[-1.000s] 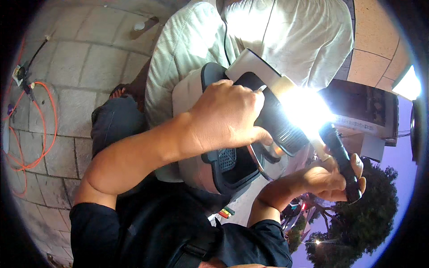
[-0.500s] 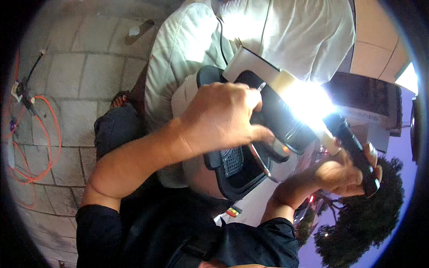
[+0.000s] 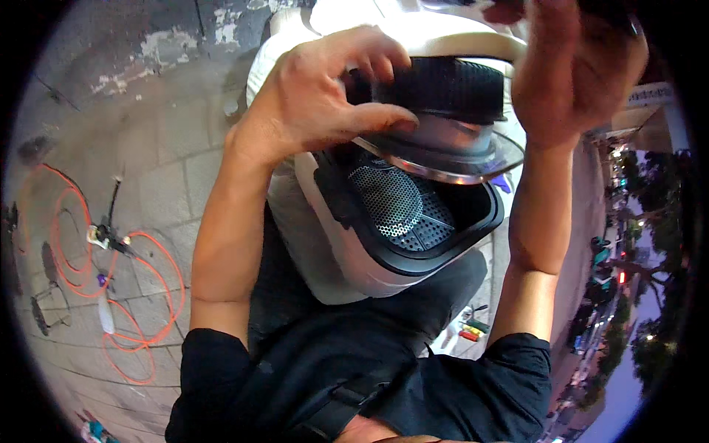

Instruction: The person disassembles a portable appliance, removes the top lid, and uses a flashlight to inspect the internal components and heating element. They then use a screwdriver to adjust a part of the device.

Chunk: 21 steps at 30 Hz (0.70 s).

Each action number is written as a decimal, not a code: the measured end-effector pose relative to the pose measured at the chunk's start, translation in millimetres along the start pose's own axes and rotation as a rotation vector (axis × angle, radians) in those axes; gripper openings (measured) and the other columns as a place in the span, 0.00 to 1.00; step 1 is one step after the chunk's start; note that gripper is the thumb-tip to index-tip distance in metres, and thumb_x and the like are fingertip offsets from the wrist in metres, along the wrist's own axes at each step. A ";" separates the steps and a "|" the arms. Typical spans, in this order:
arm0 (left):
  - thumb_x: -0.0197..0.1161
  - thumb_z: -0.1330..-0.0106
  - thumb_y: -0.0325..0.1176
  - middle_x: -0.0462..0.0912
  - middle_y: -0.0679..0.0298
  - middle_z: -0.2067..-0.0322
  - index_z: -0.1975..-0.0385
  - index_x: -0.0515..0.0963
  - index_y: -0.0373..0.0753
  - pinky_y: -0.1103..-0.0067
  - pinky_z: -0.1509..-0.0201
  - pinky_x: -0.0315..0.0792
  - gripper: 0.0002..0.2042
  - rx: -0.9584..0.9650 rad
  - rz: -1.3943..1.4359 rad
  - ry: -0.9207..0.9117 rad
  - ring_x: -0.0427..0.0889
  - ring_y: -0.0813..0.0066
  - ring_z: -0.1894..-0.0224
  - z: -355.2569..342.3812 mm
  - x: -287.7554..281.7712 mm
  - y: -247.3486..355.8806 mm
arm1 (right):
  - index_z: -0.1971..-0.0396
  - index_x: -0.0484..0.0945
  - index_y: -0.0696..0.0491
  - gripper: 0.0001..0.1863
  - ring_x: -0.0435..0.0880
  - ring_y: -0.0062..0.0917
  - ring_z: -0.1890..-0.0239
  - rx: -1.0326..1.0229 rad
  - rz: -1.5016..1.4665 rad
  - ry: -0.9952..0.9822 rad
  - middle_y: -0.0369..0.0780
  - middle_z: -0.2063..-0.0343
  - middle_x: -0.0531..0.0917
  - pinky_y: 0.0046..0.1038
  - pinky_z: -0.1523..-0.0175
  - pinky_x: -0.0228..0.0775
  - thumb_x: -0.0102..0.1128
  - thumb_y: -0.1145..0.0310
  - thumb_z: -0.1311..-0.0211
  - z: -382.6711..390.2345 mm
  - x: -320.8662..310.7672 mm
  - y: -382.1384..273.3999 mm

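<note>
A white, open-topped appliance (image 3: 332,240) with a black rim stands tilted against my legs. Perforated metal (image 3: 384,198) lines its inside. Over the opening hangs its raised lid part, with a black ribbed ring (image 3: 450,87) and a clear round cover in a shiny rim. My left hand (image 3: 325,92) is closed on the left side of the black part, thumb below and fingers above. At the upper right my right hand (image 3: 572,70) is closed around a dark flashlight (image 3: 607,10), mostly cut off by the frame's top edge.
Orange hose (image 3: 181,284) lies coiled on the paving at the left, with a black-and-white fitting (image 3: 100,235). Small coloured-handled tools (image 3: 473,330) lie beside my leg at the right. A peeling wall (image 3: 166,48) stands at the far left, a street beyond the right.
My right hand has moved up and inward with the flashlight, whose bright beam no longer shows. My left hand has shifted up and left. The view has turned, showing more of the metal inside.
</note>
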<state>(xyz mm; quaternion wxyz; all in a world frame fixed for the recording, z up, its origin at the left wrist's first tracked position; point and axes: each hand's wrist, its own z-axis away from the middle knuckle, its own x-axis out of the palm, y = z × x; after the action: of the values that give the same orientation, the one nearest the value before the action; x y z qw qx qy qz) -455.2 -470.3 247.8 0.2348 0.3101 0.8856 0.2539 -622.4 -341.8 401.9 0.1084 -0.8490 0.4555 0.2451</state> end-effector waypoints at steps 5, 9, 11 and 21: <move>0.89 0.63 0.41 0.76 0.53 0.40 0.32 0.65 0.43 0.66 0.33 0.71 0.53 0.089 -0.195 -0.012 0.76 0.56 0.36 -28.6 5.3 -0.8 | 0.37 0.67 0.59 0.24 0.85 0.22 0.58 -0.038 -0.172 0.267 0.43 0.56 0.84 0.18 0.61 0.77 0.62 0.69 0.26 1.7 22.0 14.6; 0.90 0.64 0.42 0.72 0.50 0.34 0.28 0.60 0.37 0.63 0.30 0.70 0.59 -0.012 -0.076 -0.152 0.72 0.55 0.31 -24.2 11.5 -15.2 | 0.43 0.74 0.60 0.18 0.87 0.27 0.59 -0.108 0.340 0.171 0.44 0.57 0.86 0.21 0.57 0.78 0.62 0.68 0.27 46.0 -12.6 30.3; 0.90 0.63 0.38 0.71 0.50 0.33 0.28 0.60 0.34 0.61 0.30 0.70 0.59 -0.043 0.012 -0.120 0.73 0.56 0.31 -20.9 18.8 -17.7 | 0.50 0.79 0.61 0.13 0.89 0.30 0.62 0.013 0.963 0.021 0.46 0.60 0.88 0.22 0.55 0.79 0.60 0.70 0.28 105.8 -55.3 25.3; 0.90 0.65 0.47 0.78 0.47 0.40 0.30 0.63 0.27 0.64 0.35 0.77 0.60 -0.039 0.125 0.068 0.81 0.54 0.38 -32.9 30.5 9.0 | 0.35 0.68 0.51 0.25 0.87 0.34 0.58 0.396 -0.228 0.648 0.50 0.43 0.79 0.32 0.59 0.84 0.47 0.50 0.20 139.3 -95.2 -99.4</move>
<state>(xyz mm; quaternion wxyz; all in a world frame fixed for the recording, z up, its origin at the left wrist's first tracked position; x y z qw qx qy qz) -491.5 -453.8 270.3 0.1941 0.3516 0.8668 0.2955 -628.8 -160.7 327.7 0.1473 -0.8902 0.4072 -0.1417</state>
